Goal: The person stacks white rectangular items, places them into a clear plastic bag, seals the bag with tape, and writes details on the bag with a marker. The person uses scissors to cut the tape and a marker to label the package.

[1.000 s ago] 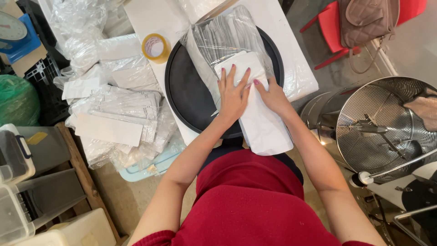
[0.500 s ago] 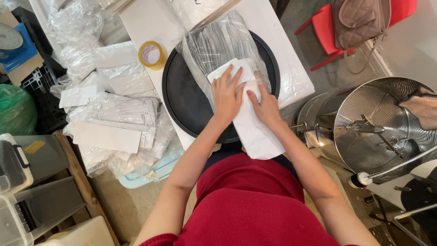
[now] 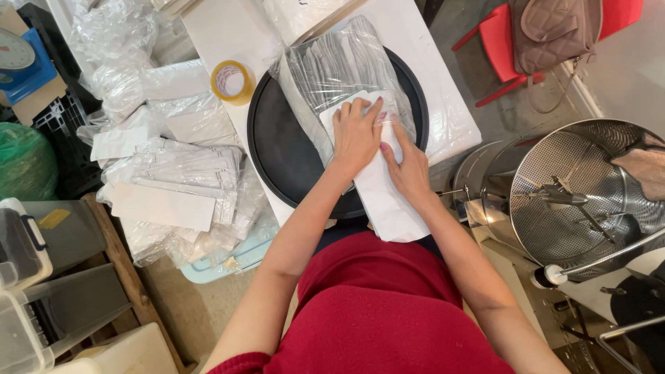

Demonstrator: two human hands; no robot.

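My left hand (image 3: 357, 131) lies flat on the top end of a stack of white flat pouches (image 3: 384, 197) that rests on a round black tray (image 3: 280, 149). My right hand (image 3: 406, 165) presses on the same stack just to the right, fingers pointing up and left toward the clear plastic sleeve (image 3: 339, 66) that wraps the far end of the pouches. The stack's near end hangs over the tray rim toward my red top. The tray sits on a white table (image 3: 222, 31).
A roll of yellow tape (image 3: 232, 81) lies left of the tray. Heaps of more bagged white pouches (image 3: 183, 183) cover the left side. A steel drum with a perforated basket (image 3: 575, 197) stands at right; a red chair with a bag (image 3: 547, 34) at top right. Bins (image 3: 28, 249) at lower left.
Both hands have slid up the stack toward the plastic sleeve, and the stack sits straighter along the tray. The view has shifted slightly.
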